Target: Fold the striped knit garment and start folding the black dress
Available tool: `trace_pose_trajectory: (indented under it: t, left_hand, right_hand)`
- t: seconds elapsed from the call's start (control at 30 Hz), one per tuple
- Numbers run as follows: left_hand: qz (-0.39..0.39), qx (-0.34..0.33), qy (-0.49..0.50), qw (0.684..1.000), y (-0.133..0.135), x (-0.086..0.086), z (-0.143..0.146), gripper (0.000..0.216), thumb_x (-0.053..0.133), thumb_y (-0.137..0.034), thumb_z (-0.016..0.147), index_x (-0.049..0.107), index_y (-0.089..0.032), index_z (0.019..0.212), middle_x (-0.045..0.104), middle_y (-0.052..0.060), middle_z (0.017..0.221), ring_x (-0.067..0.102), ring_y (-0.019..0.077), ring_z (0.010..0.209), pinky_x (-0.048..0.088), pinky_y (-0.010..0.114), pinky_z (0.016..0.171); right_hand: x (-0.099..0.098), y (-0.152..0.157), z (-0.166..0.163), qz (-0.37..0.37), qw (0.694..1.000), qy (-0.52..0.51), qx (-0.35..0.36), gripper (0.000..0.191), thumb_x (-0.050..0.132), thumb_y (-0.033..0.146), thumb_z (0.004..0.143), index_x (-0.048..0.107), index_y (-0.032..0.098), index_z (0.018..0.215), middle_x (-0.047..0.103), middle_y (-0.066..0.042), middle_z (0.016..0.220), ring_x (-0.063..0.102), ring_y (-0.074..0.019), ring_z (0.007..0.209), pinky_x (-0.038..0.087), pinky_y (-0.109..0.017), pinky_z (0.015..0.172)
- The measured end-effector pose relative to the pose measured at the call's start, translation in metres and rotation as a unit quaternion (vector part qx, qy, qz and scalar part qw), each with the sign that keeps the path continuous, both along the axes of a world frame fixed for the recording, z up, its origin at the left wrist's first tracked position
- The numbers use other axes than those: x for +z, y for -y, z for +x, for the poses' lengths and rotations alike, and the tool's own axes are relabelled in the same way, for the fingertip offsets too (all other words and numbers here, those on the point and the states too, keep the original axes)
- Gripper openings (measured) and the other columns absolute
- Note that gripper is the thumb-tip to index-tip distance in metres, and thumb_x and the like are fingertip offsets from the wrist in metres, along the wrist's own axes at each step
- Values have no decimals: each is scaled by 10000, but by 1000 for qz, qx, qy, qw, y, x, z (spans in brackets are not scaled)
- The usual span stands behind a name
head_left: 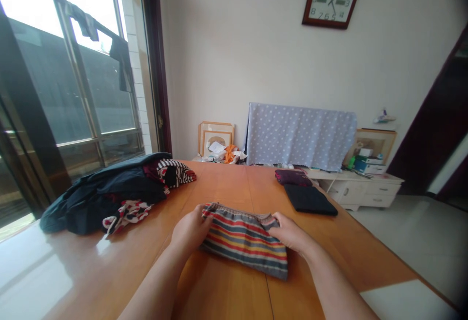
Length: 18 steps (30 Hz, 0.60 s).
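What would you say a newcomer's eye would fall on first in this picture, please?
Probably the brightly striped cloth on the near middle of the wooden table, pinched at its upper corners by the left hand and right hand. Next might come the dark heap of clothes on the table's left side, then the pale blue spotted cover beyond the far edge and the square clock high on the wall.

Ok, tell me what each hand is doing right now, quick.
Left hand: closed, holding the upper left corner of the folded red, yellow and grey striped cloth garment.
Right hand: closed, holding the same garment's upper right corner.
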<state>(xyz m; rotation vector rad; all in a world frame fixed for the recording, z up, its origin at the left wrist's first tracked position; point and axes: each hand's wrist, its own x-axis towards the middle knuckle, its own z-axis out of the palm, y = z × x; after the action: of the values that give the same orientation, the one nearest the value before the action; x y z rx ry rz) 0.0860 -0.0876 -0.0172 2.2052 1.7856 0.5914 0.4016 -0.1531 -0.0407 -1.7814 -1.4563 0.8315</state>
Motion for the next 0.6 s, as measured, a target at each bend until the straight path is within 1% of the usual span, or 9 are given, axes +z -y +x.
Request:
trace_pose_trajectory:
  t: [0.07,0.13,0.2,0.27,0.33,0.4,0.47,0.5,0.6]
  left_hand:
    - [27,-14,-10,999,4,3,5,486,455,-515,918,530,-279,1335,748,57,1053,681,247,972,461,330,800]
    - [88,-43,-11,995,9,6,11,420,452,-468,942,553,-281,1305,728,56,1127,655,250,1048,433,373,902]
    - [146,-100,9,984,15,8,20,369,429,-424,968,597,-262,1253,706,70,1170,627,250,1095,416,391,945]
    - [171,-180,41,968,20,7,31,370,389,-402,991,633,-242,1219,697,87,1166,621,244,1090,431,380,945]
    - [168,-255,64,950,25,3,45,406,343,-389,1009,643,-232,1232,687,95,1188,616,232,1101,439,366,966]
    - [153,-293,62,942,28,-4,56,443,311,-391,1018,606,-239,1311,639,88,1303,572,232,1198,412,377,1036]
    - [129,-289,34,948,28,-13,63,481,315,-434,1013,530,-257,1406,530,68,1455,453,260,1350,347,437,1115]
    - [112,-285,12,952,28,-18,65,505,320,-467,1007,496,-270,1437,473,56,1508,386,280,1403,314,477,1137]
    - [86,-273,-40,957,27,-29,67,580,336,-573,976,433,-307,1482,366,39,1577,257,325,1470,195,597,1166]
  right_hand:
    - [3,4,-1,15,999,-50,13,369,633,188,687,616,166,1055,738,-40,961,674,-185,858,488,-234,687]
    - [5,5,-2,25,996,-78,24,407,627,158,665,619,168,1072,742,-41,971,681,-182,865,499,-233,709]
    - [7,6,-2,33,996,-84,16,467,641,137,635,617,173,1099,742,-46,999,683,-189,901,509,-236,741]
    - [9,6,-2,42,995,-86,-15,560,665,123,602,599,182,1155,731,-57,1069,679,-200,963,517,-242,778]
    - [9,5,-1,27,994,-100,-39,591,669,124,594,589,190,1176,728,-70,1082,693,-212,941,536,-264,762]
    - [8,4,-2,-28,989,-135,-50,513,658,137,607,607,192,1115,747,-70,974,716,-224,808,561,-301,677]
    - [7,2,-2,-96,975,-188,-65,379,652,139,610,628,179,986,748,-62,816,710,-229,677,569,-325,587]
    - [6,1,-2,-119,966,-214,-77,321,656,133,607,629,171,924,740,-62,760,706,-230,648,572,-330,568]
    - [4,-1,0,-142,947,-271,-97,224,668,109,603,611,160,813,722,-69,681,707,-225,633,590,-340,584]
